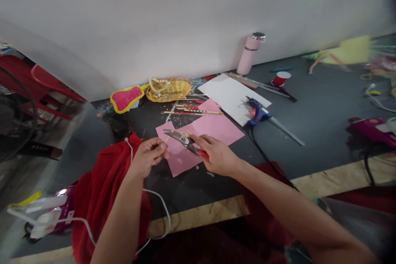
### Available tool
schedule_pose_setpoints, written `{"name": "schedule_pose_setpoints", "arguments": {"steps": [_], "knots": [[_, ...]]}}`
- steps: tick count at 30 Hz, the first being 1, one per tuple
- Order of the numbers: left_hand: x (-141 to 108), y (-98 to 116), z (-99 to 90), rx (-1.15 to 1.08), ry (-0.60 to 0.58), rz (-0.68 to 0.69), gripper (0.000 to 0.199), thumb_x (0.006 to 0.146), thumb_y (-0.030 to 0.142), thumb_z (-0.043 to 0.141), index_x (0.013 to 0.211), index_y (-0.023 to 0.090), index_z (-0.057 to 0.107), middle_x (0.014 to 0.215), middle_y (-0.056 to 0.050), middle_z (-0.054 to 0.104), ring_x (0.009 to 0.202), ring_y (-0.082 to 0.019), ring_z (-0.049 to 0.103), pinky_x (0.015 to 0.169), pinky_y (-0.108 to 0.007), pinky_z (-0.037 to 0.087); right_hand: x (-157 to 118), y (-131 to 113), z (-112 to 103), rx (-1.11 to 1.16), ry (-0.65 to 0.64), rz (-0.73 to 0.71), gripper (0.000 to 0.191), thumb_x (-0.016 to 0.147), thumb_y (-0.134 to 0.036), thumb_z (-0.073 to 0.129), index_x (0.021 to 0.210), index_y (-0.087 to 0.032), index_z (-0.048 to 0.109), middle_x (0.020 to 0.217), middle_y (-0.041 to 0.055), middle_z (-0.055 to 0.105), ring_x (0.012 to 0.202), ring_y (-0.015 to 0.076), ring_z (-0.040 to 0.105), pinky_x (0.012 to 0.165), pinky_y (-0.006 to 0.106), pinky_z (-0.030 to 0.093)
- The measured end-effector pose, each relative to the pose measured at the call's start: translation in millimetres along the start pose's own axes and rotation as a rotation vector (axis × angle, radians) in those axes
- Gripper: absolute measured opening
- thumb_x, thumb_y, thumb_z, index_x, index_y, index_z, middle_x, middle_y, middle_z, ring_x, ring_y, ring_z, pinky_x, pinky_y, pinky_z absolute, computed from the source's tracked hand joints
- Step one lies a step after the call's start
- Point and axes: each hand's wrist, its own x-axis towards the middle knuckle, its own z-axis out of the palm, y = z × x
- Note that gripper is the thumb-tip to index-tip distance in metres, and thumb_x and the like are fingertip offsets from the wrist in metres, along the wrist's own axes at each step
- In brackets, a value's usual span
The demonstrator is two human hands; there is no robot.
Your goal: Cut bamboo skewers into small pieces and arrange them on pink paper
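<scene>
My left hand (151, 155) pinches a thin pale stick (167, 138), its upper end at the blades of a pair of scissors. My right hand (216, 152) is wrapped round the red handles of these scissors (182, 138), whose metal blades point left towards the stick. Below the blades lies a pink paper sheet (181, 161), with a small pile of short pale cut pieces (186, 133) on it. Several longer sticks with red and patterned wrapping (192, 112) rest just behind the paper.
Behind are a wicker basket (173, 89), a pink and yellow paddle-shaped piece (127, 99) and a pink flask (249, 53). To the right lie a white board (229, 90), a blue glue gun (258, 113) and a red spool (281, 78). A red cloth (102, 181) drapes the left front edge.
</scene>
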Motion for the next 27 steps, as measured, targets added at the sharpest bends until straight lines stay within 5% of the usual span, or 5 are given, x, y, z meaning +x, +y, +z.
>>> {"name": "schedule_pose_setpoints", "arguments": {"steps": [6,14,27], "knots": [[3.2,-4.7,6.9,0.138,0.103,0.120,0.023,0.079,0.034,0.062,0.074,0.014,0.054,0.062,-0.003,0.065,0.036,-0.002,0.032,0.037,-0.016,0.021,1.3,2.3,2.3,-0.013,0.022,0.023,0.061,0.081,-0.010,0.044,0.139,-0.019,0.029,0.112,0.0126,0.054,0.099,0.0249,0.054,0.086,0.040,0.046],[-1.3,-8.1,14.9,0.665,0.370,0.324,0.018,0.082,0.032,0.054,0.081,0.017,0.064,0.063,-0.001,0.064,0.045,-0.009,0.043,0.045,-0.020,0.030,3.4,8.6,2.5,-0.025,-0.009,0.035,0.069,0.077,-0.008,0.046,0.141,-0.019,0.023,0.122,0.0139,0.049,0.109,0.0264,0.049,0.091,0.044,0.043],[-0.3,-1.4,4.7,0.050,0.029,0.016,0.025,0.077,0.037,0.063,0.073,0.013,0.055,0.058,-0.004,0.065,0.033,0.000,0.027,0.036,-0.017,0.014,3.7,10.8,-3.7,0.047,-0.049,-0.055,0.070,0.079,-0.007,0.045,0.143,-0.020,0.020,0.130,0.0138,0.045,0.117,0.0264,0.042,0.096,0.047,0.040]]}}
